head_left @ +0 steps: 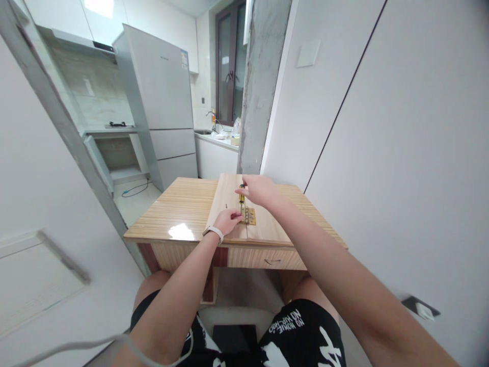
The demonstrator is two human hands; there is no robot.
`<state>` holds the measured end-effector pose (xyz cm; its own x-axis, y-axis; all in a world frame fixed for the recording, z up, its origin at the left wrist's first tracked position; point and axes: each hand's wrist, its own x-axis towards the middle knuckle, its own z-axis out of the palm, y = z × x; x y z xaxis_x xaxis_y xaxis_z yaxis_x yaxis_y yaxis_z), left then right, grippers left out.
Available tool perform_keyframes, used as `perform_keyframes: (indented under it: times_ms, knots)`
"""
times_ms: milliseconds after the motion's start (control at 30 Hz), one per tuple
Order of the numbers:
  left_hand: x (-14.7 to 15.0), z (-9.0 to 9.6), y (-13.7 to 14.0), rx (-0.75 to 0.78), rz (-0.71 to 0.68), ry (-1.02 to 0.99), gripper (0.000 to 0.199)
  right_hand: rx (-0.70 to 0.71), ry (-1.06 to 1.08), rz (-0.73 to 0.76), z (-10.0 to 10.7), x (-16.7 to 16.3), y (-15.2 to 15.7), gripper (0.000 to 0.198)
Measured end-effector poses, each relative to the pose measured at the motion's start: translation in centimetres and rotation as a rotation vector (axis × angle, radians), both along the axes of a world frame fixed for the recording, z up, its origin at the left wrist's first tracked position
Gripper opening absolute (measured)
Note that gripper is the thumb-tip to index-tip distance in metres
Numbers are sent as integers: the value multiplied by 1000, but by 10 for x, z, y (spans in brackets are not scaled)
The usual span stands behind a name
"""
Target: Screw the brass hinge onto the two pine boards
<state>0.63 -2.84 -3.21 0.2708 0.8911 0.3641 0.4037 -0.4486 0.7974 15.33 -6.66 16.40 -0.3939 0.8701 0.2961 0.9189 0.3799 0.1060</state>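
Note:
My right hand (260, 189) is closed around the yellow-and-black handle of a screwdriver (241, 196), which stands upright with its tip down at a brass hinge (250, 216). The hinge lies across the seam between two pale wooden boards (225, 191) on the desk. My left hand (227, 221), with a white-banded watch (214, 233) on its wrist, pinches close to the screwdriver's tip at the hinge's left leaf. What sits between those fingertips is too small to make out. A small dark object, perhaps a screw (226, 206), lies on the left board.
The boards rest on a striped wooden desk (168, 214) with a drawer (267, 259) at its front. White wall panels (382, 153) stand close on the right. Behind the desk are a grey fridge (160, 86) and a kitchen counter with a sink (203, 132). A pale cable (95, 342) crosses the lower left.

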Motion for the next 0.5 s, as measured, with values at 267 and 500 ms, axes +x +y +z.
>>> perform_keyframes:
  times_ms: [267, 500]
  knots:
    - [-3, -5, 5, 12, -37, -4, 22, -61, 7, 170, 7, 5, 3, 24]
    - [-3, -10, 8, -14, -46, -12, 27, -63, -76, 50, 10, 5, 4, 26]
